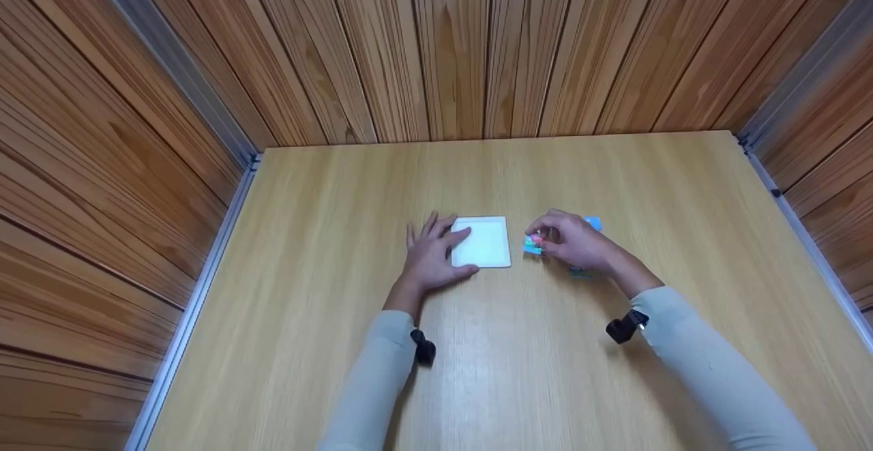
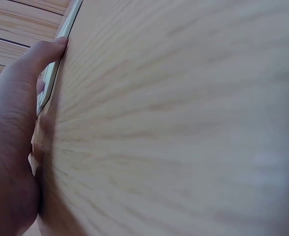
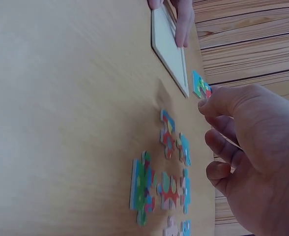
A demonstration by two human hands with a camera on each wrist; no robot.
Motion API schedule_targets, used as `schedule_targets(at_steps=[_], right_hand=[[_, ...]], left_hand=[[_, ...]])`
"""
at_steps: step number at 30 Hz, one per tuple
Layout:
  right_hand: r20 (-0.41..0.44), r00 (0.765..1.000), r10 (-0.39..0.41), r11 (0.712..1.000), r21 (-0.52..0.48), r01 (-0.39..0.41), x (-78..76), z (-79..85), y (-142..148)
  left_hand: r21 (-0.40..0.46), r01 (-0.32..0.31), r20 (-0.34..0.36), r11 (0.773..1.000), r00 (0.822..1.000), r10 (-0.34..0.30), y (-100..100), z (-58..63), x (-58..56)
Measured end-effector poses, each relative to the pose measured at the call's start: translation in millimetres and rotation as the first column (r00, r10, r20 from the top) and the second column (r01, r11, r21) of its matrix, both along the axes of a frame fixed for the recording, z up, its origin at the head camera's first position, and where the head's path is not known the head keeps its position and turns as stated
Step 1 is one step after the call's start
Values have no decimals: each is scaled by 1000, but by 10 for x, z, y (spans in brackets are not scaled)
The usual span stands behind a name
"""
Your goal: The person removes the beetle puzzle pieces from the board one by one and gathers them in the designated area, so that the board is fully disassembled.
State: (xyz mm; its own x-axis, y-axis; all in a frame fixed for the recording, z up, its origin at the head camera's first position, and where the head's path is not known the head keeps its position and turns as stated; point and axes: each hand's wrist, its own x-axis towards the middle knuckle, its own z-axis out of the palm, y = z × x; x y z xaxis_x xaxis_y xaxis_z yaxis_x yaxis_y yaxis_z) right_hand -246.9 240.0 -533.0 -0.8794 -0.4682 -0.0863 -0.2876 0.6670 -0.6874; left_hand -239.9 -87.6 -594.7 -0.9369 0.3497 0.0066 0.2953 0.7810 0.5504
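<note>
My right hand (image 1: pixel 569 238) pinches a jigsaw puzzle piece (image 1: pixel 532 245) with blue, green and red print just above the table. In the right wrist view, thumb and forefinger meet at the edge of the piece (image 3: pixel 199 86), the other fingers bent below. A white square puzzle tray (image 1: pixel 485 246) with a raised rim lies left of that hand. My left hand (image 1: pixel 433 260) rests spread at the tray's left side, its thumb along the near edge and a finger over the rim. In the left wrist view only the thumb side of that hand shows clearly.
Several loose puzzle pieces (image 3: pixel 169 189) lie on the wooden table (image 1: pixel 327 342), mostly hidden under the right hand in the head view. One blue piece (image 1: pixel 593 223) peeks out beyond the hand. Wood-panelled walls (image 1: pixel 450 48) bound the table at back and sides.
</note>
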Motion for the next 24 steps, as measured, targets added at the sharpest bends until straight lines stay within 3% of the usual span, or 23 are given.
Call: schedule_targets(at_steps=[7,18,24], right_hand=[[-51,997,61,997,38,-60,68,-6,121],[-23,993,114,991,73,-112,214,-42,255],[-49,991,128,989,84,-124,280,-81,294]], left_hand=[[-2,3,-4,1000,1000,-3,6,12,-6],[-12,-3,8,1000,1000,3,9,-5,6],[-10,-5,12,1000,1000,5,7,-5,-4]])
